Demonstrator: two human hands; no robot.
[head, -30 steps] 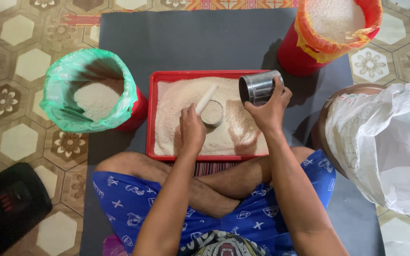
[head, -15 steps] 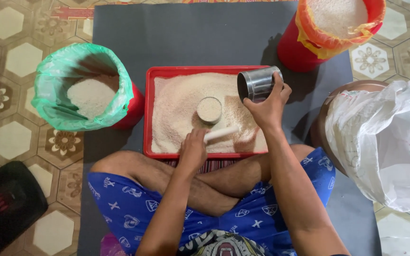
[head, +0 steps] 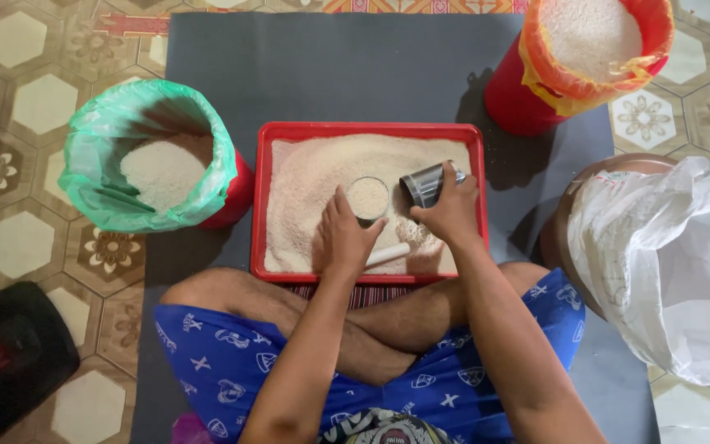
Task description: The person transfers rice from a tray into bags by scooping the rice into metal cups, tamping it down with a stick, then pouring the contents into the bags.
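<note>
While the person sits cross-legged on a grey mat (head: 330,74), a white sack (head: 675,263) bearing a small faint label bulges at the right, with a green-lined bucket (head: 149,164) on the left and an orange-lined red one (head: 585,57) beyond. Between them lies a red tray (head: 369,131) of rice. Right hand (head: 451,215) is clamped on a tilted steel cup (head: 422,185); left hand (head: 345,240) curls beside a filled cup (head: 368,197), near a white stick (head: 388,255). Tilting carelessly could spill grains over the rim.
</note>
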